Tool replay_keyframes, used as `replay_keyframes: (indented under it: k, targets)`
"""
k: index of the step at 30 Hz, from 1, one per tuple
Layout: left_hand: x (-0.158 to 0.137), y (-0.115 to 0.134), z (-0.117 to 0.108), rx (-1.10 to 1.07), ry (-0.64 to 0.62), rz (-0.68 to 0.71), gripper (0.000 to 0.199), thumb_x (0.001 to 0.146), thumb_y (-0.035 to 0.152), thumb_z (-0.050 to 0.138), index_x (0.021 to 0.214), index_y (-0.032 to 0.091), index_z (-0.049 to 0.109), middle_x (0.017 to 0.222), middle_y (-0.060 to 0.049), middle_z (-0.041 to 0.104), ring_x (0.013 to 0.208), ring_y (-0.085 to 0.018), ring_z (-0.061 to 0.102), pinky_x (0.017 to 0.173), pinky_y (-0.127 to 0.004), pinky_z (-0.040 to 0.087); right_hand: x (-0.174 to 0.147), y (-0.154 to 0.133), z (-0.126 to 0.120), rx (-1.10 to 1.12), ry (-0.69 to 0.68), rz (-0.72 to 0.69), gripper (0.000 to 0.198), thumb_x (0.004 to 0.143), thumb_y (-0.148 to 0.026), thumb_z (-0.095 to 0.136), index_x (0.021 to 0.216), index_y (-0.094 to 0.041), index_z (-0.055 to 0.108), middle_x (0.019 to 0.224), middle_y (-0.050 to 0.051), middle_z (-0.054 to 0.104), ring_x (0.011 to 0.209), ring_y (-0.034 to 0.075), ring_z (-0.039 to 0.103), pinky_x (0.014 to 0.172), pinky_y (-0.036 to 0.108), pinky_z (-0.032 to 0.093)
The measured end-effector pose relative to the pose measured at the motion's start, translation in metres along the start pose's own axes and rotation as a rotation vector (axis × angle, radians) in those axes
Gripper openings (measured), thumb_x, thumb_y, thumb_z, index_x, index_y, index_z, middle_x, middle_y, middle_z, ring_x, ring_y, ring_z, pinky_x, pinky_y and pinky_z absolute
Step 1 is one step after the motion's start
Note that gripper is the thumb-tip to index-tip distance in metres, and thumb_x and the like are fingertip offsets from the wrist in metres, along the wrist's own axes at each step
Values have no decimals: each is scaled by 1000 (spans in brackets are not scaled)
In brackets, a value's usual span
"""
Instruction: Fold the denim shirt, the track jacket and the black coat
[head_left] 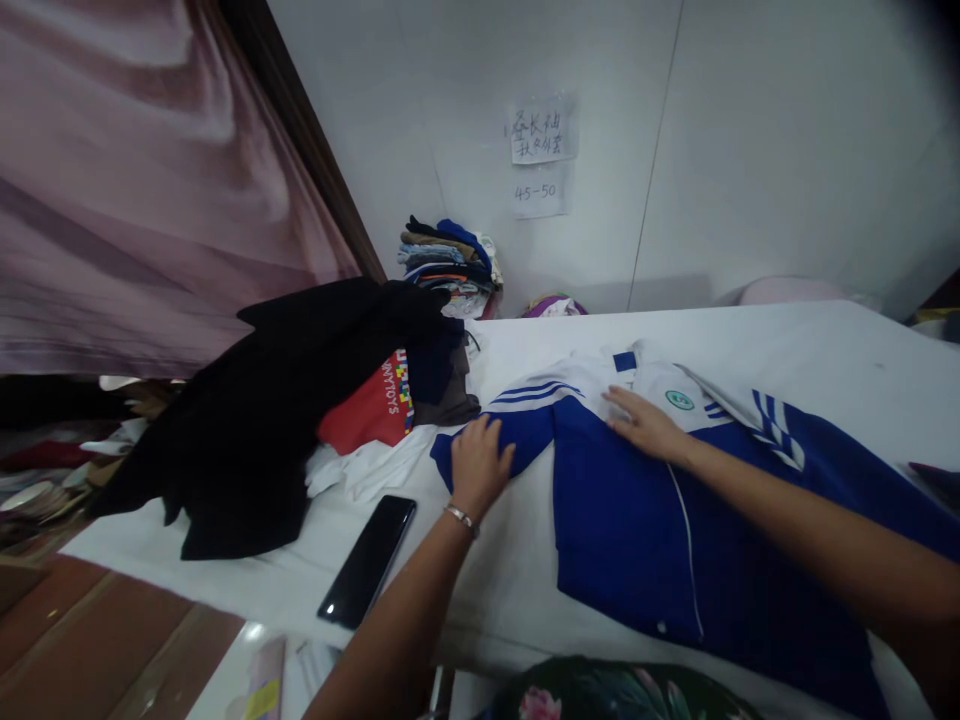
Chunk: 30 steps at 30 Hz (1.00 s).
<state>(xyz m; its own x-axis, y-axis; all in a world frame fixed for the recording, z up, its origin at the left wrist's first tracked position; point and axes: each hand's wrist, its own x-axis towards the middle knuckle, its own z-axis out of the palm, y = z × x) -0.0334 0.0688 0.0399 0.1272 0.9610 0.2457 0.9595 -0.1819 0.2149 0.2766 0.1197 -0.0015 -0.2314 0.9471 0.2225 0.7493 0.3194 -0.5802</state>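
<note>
A blue and white zip jacket (pixel 622 500) is spread out front side up, with striped sleeves, a white yoke and a round green badge on the chest. My left hand (pixel 480 465) rests on the jacket's left-lying sleeve near its cuff, thumb apart from the fingers. On the white yoke by the collar, my right hand (pixel 649 425) lies with fingers stretched out. Its forearm crosses the jacket front and hides part of it. The other sleeve (pixel 840 450) extends toward the right edge of view.
A black phone (pixel 369 560) lies left of my left forearm on the white table (pixel 817 345). Further left are a black garment (pixel 262 410), a red printed garment (pixel 367 410) and white cloth (pixel 375 470). Folded clothes (pixel 442 260) are stacked at the back, below handwritten papers on the wall.
</note>
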Motion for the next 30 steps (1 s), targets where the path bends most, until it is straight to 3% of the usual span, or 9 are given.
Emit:
replay_keyframes:
  k: [2, 5, 9, 11, 15, 18, 24, 27, 30]
  targets:
    - [14, -25, 4, 131, -9, -103, 51, 84, 37, 55, 130, 17, 48, 140, -16, 43, 127, -31, 40, 101, -45, 33, -33, -21, 11, -69, -99, -104, 59, 84, -45, 50, 138, -22, 45, 149, 10, 33, 137, 27, 28, 112, 47, 23]
    - [29, -47, 8, 220, -143, -219, 58, 80, 43, 57, 129, 14, 47, 125, -18, 56, 116, -32, 51, 94, -45, 37, -72, -41, 25, -157, -204, -96, 64, 87, -53, 44, 142, -21, 39, 152, 12, 23, 140, 29, 18, 111, 52, 19]
    - [48, -57, -3, 202, -344, -248, 36, 80, 43, 54, 104, 17, 62, 106, -13, 68, 102, -27, 61, 84, -35, 42, -95, -45, 36, -238, -287, -60, 68, 87, -58, 43, 143, -18, 38, 152, 14, 22, 141, 30, 16, 112, 52, 15]
    - [63, -58, -20, 190, -317, -216, 29, 82, 37, 50, 99, 19, 65, 108, -11, 67, 101, -25, 61, 79, -32, 43, -100, -44, 40, -270, -280, -63, 68, 87, -60, 41, 141, -19, 41, 152, 15, 24, 140, 30, 17, 112, 52, 14]
    - [100, -60, -62, 314, -79, -190, 32, 84, 27, 42, 103, 16, 64, 110, -14, 65, 103, -28, 58, 83, -38, 40, -104, -46, 46, -314, -274, -88, 67, 87, -62, 38, 141, -23, 41, 153, 15, 20, 141, 31, 14, 110, 55, 13]
    - [124, -65, -74, 373, -113, -191, 33, 84, 21, 42, 108, 14, 63, 115, -16, 62, 108, -28, 55, 90, -41, 35, -103, -50, 46, -335, -297, -95, 66, 87, -62, 39, 141, -24, 41, 152, 15, 23, 140, 32, 15, 110, 56, 12]
    - [125, -76, -53, 344, -273, -194, 26, 74, 23, 57, 97, 17, 66, 105, -13, 67, 100, -29, 58, 86, -41, 37, -103, -58, 37, -305, -343, -56, 65, 87, -58, 42, 141, -22, 42, 151, 16, 23, 140, 33, 15, 110, 56, 13]
    - [113, -68, -40, 334, -159, -96, 29, 82, 27, 49, 106, 17, 63, 115, -14, 63, 113, -30, 50, 96, -45, 29, -108, -66, 36, -244, -329, -87, 62, 88, -55, 44, 141, -23, 42, 153, 12, 18, 141, 31, 11, 110, 55, 11]
    - [100, -37, -21, 203, -46, 130, 35, 88, 35, 44, 113, 18, 60, 120, -11, 61, 117, -26, 47, 102, -41, 26, -112, -75, 39, -184, -406, -118, 61, 88, -53, 44, 141, -24, 40, 153, 10, 21, 141, 29, 12, 111, 55, 8]
